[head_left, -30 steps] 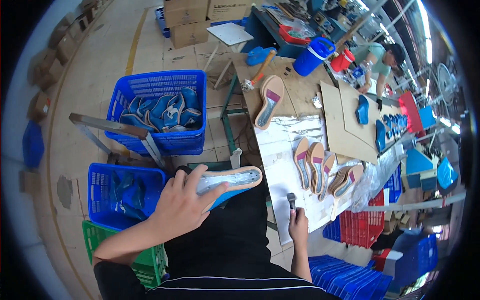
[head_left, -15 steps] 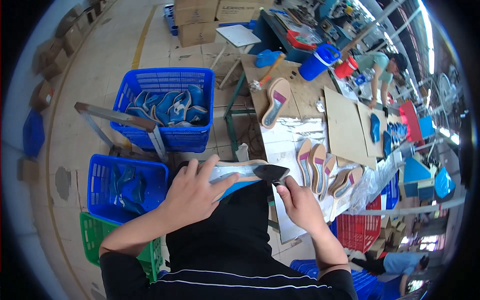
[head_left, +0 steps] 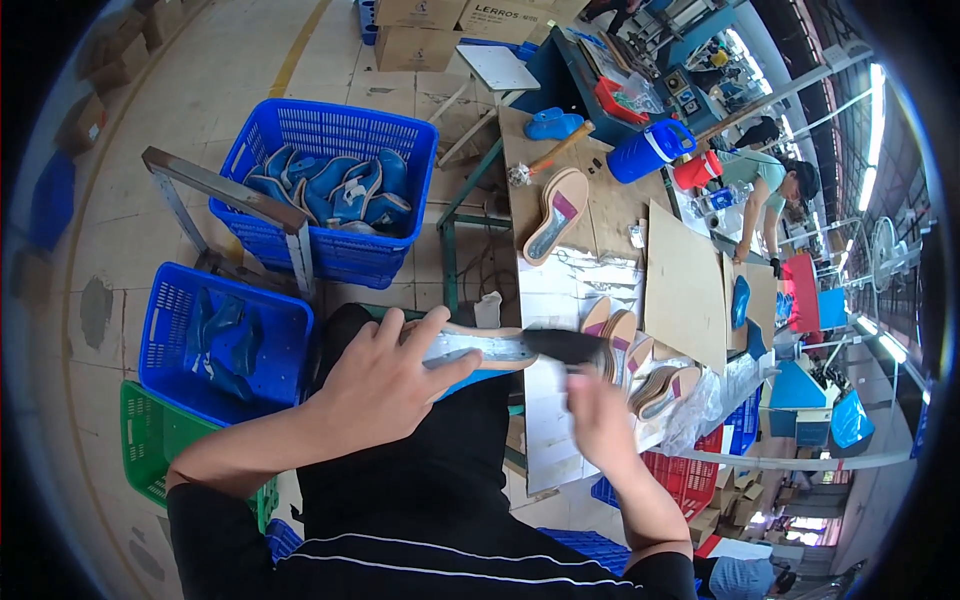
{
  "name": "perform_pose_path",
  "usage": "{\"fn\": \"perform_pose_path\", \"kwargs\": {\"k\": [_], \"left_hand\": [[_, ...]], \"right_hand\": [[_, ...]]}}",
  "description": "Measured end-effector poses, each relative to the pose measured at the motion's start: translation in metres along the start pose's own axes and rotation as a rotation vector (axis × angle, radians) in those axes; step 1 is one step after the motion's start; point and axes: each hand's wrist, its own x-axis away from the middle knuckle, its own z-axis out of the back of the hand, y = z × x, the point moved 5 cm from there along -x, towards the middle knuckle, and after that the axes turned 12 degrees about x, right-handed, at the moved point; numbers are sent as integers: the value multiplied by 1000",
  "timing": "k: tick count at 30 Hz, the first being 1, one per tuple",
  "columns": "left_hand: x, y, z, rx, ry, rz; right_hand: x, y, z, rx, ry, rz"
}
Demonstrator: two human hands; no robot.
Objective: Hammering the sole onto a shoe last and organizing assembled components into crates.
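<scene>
My left hand (head_left: 375, 385) grips a blue shoe last (head_left: 458, 383) over my lap, its sole side turned up. An insole (head_left: 480, 349) with a pale rim and a grey-silver middle lies on it. My right hand (head_left: 600, 415), smeared by motion, is closed on the handle of a dark-headed hammer (head_left: 565, 346). The head is over or against the right end of the insole; I cannot tell whether they touch. To the right, stacks of insoles (head_left: 660, 390) rest on the workbench (head_left: 560, 430), and another stack (head_left: 557, 215) lies farther back.
Blue lasts fill a blue crate (head_left: 325, 238) at far left; a nearer blue crate (head_left: 285, 350) holds several more. A green crate (head_left: 145, 440) stands closest. On the bench are a wooden-handled brush (head_left: 550, 152), a blue jug (head_left: 640, 155) and cardboard sheets (head_left: 690, 280). A co-worker (head_left: 765, 190) leans in beyond.
My right hand and the hammer have shifted slightly right, now blurred. My left hand still holds the last. The whole view has swung a little.
</scene>
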Motion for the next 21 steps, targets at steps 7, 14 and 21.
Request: {"fn": "perform_pose_path", "kwargs": {"k": [7, 14, 21], "left_hand": [[0, -1, -9, 30, -43, 50], [0, 1, -8, 36, -44, 87], [1, 3, -9, 43, -43, 92]], "right_hand": [[6, 22, 46, -205, 181, -61], [-10, 13, 34, -239, 278, 31], [-31, 34, 21, -318, 33, -188]]}}
